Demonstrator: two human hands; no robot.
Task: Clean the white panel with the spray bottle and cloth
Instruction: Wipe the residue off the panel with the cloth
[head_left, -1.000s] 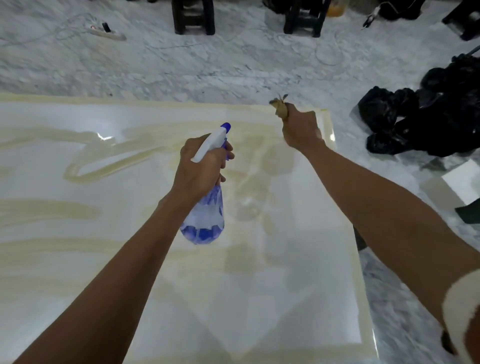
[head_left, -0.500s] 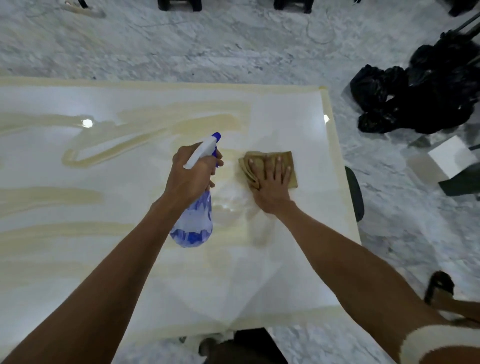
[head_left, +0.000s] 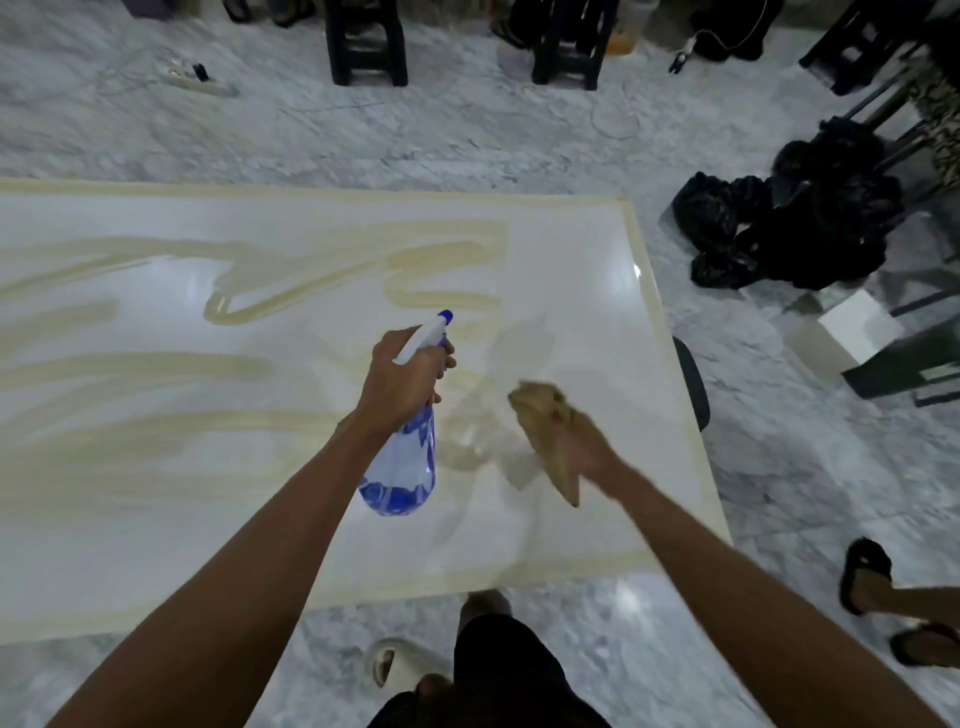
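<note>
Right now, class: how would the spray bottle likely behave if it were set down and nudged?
The spray bottle looks only part full, liquid low in its base, so probably light. On the glossy white panel it might slide easily. Its tall, narrow trigger top, gripped by the left hand, suggests it could tip.

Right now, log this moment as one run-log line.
left hand: grips spray bottle above white panel | right hand: holds tan cloth, motion-blurred | yellowish streaks remain
</note>
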